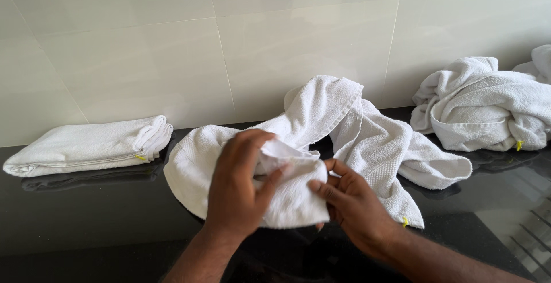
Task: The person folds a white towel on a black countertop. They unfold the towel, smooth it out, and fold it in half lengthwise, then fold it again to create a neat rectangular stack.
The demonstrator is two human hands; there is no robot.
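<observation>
A crumpled white towel (344, 128) lies spread across the middle of a glossy black counter (86, 214), one end leaning up against the tiled wall. My left hand (235, 188) grips a bunched fold of it from above, fingers curled around the cloth. My right hand (353, 205) pinches the same fold from the right side, thumb and fingertips on the fabric. A small yellow tag (405, 222) shows at the towel's lower right corner.
A neatly folded white towel (86, 145) rests at the left against the wall. A heap of unfolded white towels (488, 105) sits at the far right. The cream tiled wall (172, 42) bounds the counter at the back.
</observation>
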